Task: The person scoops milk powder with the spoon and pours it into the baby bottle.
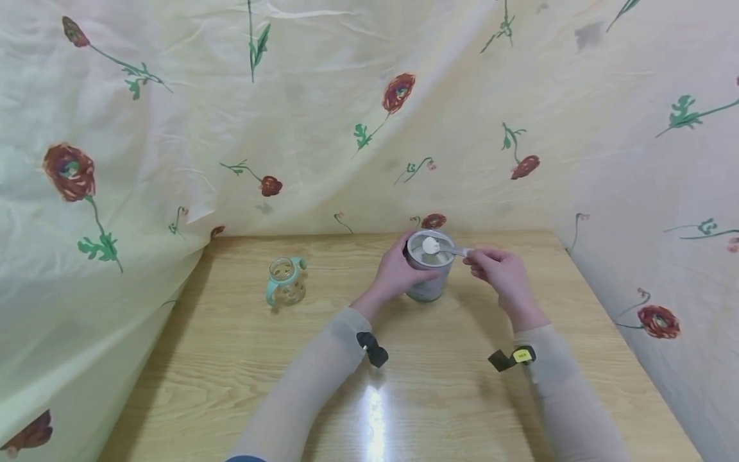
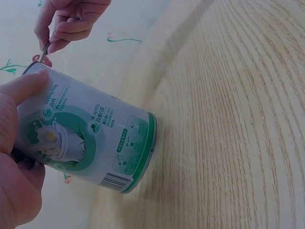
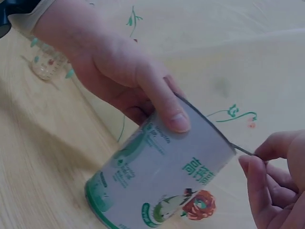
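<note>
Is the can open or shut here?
Open. The head view looks down into the can, with no lid on it, and the right hand holds a spoon at its mouth.

a see-through cup (image 1: 290, 290) with teal handles stands on the wooden table (image 1: 231, 372) near flowered cloth (image 1: 323, 109).

Left arm (image 1: 291, 398) and right arm (image 1: 571, 391) reach out ahead, slanting inward.
Sleeves (image 1: 337, 340) stop near the wrists (image 1: 369, 303); I see the left hand's grip (image 1: 401, 272) curve wide, thumb (image 3: 164, 107) stretched long, and the right hand's grip (image 1: 496, 269) narrowed to a fingertip pinch, other fingers (image 2: 74, 24) curled.
</note>
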`<act>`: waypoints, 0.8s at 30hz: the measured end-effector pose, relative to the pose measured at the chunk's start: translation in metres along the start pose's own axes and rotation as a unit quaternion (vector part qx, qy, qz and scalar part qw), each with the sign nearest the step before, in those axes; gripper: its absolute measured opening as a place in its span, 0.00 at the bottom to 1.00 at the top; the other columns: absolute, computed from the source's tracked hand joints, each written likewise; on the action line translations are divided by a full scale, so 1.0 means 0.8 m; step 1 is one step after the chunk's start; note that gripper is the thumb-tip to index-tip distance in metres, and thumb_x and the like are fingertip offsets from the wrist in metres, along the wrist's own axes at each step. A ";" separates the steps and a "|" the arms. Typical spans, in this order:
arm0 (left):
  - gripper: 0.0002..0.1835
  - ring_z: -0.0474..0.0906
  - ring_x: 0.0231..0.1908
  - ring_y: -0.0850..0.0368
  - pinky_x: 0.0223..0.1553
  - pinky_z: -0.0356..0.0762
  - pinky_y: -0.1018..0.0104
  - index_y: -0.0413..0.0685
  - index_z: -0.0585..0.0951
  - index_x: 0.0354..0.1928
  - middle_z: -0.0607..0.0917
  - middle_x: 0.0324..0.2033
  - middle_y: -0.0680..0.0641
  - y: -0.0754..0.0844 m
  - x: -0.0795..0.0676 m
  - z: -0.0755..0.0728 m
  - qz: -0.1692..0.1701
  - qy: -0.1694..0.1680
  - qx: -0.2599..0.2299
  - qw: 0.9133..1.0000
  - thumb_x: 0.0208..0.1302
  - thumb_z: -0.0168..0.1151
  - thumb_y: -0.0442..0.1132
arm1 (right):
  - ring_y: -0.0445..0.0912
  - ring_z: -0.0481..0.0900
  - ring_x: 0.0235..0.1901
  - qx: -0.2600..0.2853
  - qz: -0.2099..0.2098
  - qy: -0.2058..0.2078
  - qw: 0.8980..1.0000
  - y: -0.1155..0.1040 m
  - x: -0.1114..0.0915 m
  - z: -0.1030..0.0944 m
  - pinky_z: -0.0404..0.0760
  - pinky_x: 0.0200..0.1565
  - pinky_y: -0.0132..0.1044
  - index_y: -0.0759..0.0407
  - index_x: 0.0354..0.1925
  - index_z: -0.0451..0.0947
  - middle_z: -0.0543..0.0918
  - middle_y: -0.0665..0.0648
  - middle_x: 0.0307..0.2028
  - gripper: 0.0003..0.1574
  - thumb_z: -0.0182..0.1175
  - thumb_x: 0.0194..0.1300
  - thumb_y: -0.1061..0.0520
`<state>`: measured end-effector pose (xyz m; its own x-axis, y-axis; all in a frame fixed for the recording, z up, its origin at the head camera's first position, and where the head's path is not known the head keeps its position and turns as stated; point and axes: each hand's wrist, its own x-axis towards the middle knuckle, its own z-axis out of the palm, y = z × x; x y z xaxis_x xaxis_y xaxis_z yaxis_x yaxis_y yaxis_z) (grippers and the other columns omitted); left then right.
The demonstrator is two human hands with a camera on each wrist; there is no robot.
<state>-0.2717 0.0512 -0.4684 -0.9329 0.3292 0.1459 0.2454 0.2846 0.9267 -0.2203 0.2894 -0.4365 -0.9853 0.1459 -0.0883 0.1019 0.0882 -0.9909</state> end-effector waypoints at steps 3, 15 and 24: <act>0.57 0.75 0.69 0.50 0.70 0.74 0.48 0.52 0.63 0.82 0.77 0.71 0.50 0.000 0.001 0.000 0.001 0.001 0.004 1.000 0.54 0.87 0.46 | 0.33 0.86 0.34 -0.005 -0.005 -0.018 1.000 -0.004 0.001 -0.004 0.87 0.44 0.25 0.76 0.62 0.77 0.91 0.42 0.34 0.28 0.66 0.77 0.54; 0.59 0.73 0.71 0.51 0.71 0.73 0.50 0.56 0.64 0.82 0.77 0.72 0.51 -0.007 0.002 0.003 -0.004 0.012 -0.024 1.000 0.51 0.89 0.49 | 0.37 0.86 0.35 -0.034 -0.061 0.038 0.997 0.002 -0.009 0.010 0.87 0.43 0.26 0.73 0.61 0.83 0.92 0.43 0.36 0.30 0.68 0.76 0.48; 0.57 0.73 0.72 0.51 0.72 0.73 0.52 0.53 0.65 0.82 0.77 0.72 0.51 -0.013 0.004 0.004 0.005 0.010 -0.031 0.999 0.52 0.89 0.47 | 0.38 0.86 0.33 -0.081 -0.110 0.076 0.988 0.012 -0.010 0.014 0.86 0.38 0.27 0.68 0.56 0.88 0.91 0.42 0.35 0.26 0.68 0.76 0.46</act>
<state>-0.2767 0.0520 -0.4785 -0.9356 0.3143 0.1609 0.2379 0.2244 0.9450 -0.2132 0.2784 -0.4464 -0.9556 0.2501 0.1556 -0.0795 0.2896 -0.9538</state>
